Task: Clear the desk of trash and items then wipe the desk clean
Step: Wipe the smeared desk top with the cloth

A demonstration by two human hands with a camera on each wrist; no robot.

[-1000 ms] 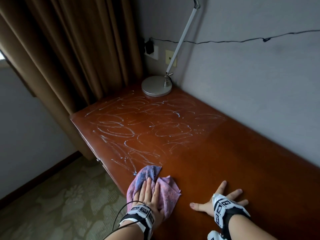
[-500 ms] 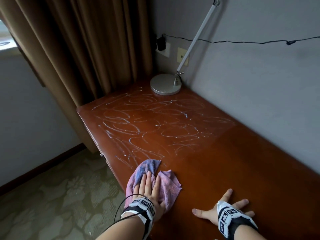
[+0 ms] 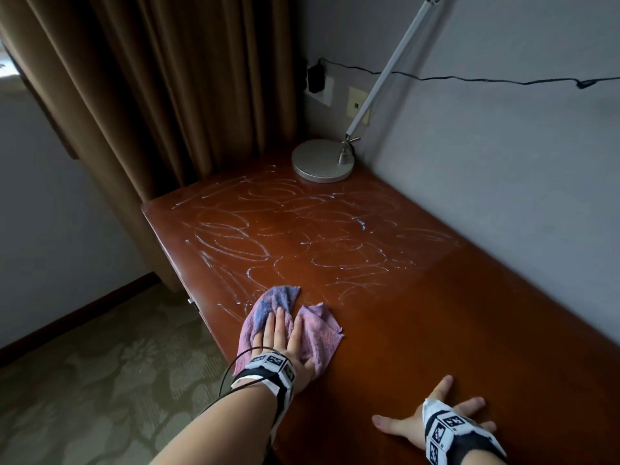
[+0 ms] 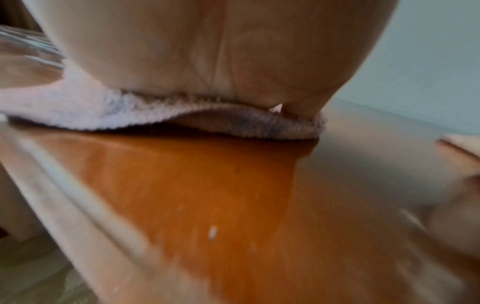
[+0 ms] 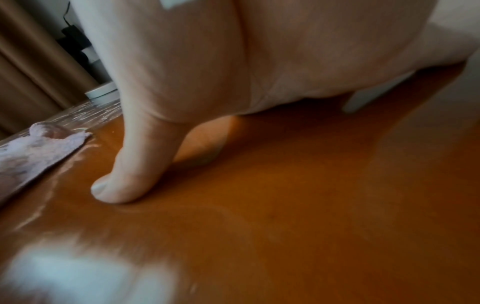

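Observation:
A pink and purple cloth [image 3: 315, 333] lies on the brown wooden desk [image 3: 436, 313] near its left front edge. My left hand [image 3: 280, 337] presses flat on the cloth with straight fingers; in the left wrist view the palm sits on the cloth [image 4: 155, 115]. White foamy swirls [image 3: 285, 236] cover the far left part of the desk. My right hand [image 3: 432, 417] rests flat on the bare desk at the near right, fingers spread. The right wrist view shows its thumb [image 5: 130, 170] on the wood and the cloth [image 5: 33, 156] off to the left.
A silver desk lamp [image 3: 322, 161] stands at the far corner, its arm leaning up along the grey wall. Brown curtains [image 3: 167, 95] hang behind the desk's left end. A black cable [image 3: 469, 78] runs along the wall from a plug. Patterned carpet [image 3: 84, 380] lies left of the desk.
My left hand has slid the cloth a little away from me along the left edge. My right hand has stayed flat on the desk. The view has shifted.

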